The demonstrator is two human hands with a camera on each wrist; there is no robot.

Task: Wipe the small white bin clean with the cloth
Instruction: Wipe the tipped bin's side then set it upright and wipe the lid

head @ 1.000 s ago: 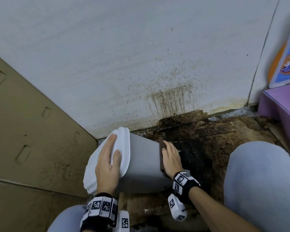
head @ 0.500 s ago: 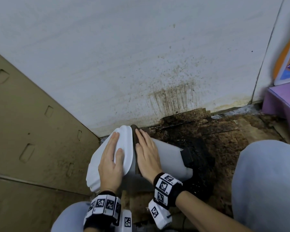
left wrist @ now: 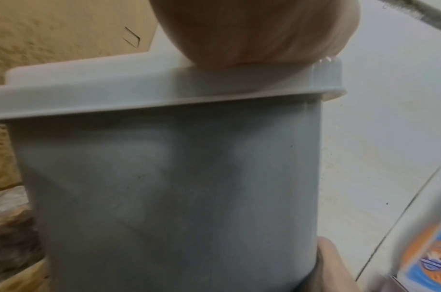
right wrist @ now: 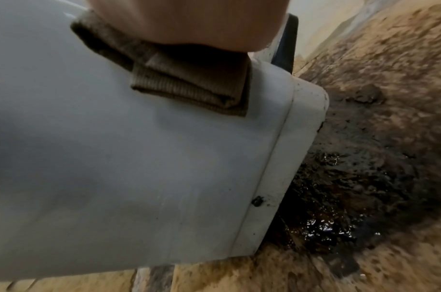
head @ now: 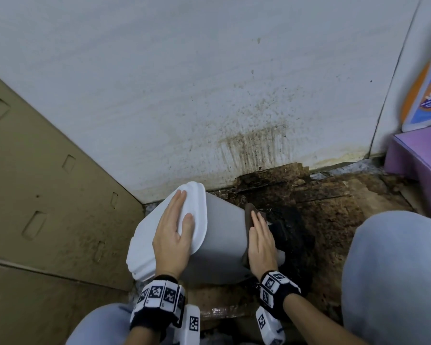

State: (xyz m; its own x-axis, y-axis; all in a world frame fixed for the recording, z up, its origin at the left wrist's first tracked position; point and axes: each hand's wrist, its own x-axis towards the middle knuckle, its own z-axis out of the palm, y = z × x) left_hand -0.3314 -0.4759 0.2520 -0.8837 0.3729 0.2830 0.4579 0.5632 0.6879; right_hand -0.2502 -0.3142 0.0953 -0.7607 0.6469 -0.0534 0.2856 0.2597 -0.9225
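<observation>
The small white bin (head: pixel 222 235) leans tilted on the floor, its lid (head: pixel 147 240) toward the left and its base toward the right. My left hand (head: pixel 174 230) lies flat on the lid with straight fingers; in the left wrist view the palm (left wrist: pixel 259 33) rests on the lid's rim (left wrist: pixel 139 98). My right hand (head: pixel 261 240) presses a folded brown cloth (head: pixel 248 215) flat against the bin's side near the base. The right wrist view shows the cloth (right wrist: pixel 189 83) under the palm and a dark speck (right wrist: pixel 257 201) on the bin's base edge.
A dirty white wall (head: pixel 209 95) stands close behind. Brown cardboard (head: pixel 47 207) leans at the left. The floor (head: pixel 321 215) at the right is stained dark and wet. A purple box (head: pixel 421 160) and an orange-blue package (head: pixel 428 95) sit at the far right. My knees (head: pixel 396 282) flank the bin.
My right hand slid the cloth from beside the lid back along the bin's side toward its base. My left hand stayed on the lid.
</observation>
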